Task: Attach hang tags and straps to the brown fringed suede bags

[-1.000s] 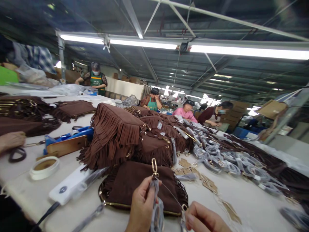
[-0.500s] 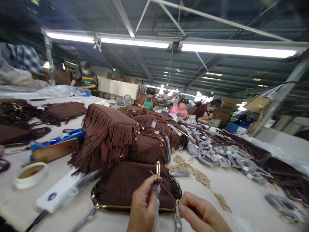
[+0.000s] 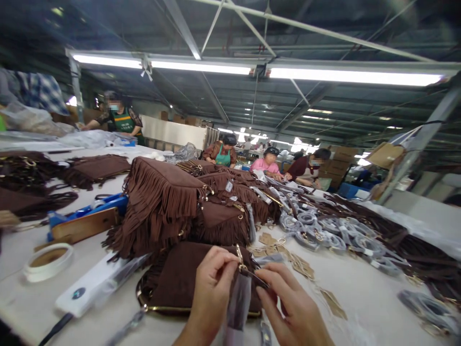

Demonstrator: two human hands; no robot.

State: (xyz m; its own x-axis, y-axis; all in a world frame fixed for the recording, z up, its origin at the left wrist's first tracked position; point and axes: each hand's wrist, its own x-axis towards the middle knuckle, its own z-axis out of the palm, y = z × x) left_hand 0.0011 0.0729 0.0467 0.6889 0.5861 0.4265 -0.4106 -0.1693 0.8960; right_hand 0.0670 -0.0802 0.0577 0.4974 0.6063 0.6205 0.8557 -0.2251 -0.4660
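Note:
A dark brown fringed bag (image 3: 176, 276) with a gold-edged rim lies flat before me. Over its right part, my left hand (image 3: 214, 283) pinches the strap end beside a gold clasp (image 3: 239, 254). My right hand (image 3: 284, 298) has its thumb and fingers closed on a short dark strap piece (image 3: 256, 278) just right of the clasp. Clear plastic wrap (image 3: 238, 302) hangs down between both hands. A wrapped strap (image 3: 265, 331) with a gold ring lies partly under my right hand.
Fringed brown bags (image 3: 162, 192) are piled behind. A tape roll (image 3: 48, 262), a white device (image 3: 86, 286) and a phone (image 3: 86, 225) lie left. Wrapped straps (image 3: 309, 230) and cardboard tags (image 3: 298, 264) lie right. Several people work across the table; another hand shows at the left edge.
My right hand has moved up and left from the lower ring to the strap by the clasp. The clasp now tilts, and my left hand has turned over toward it.

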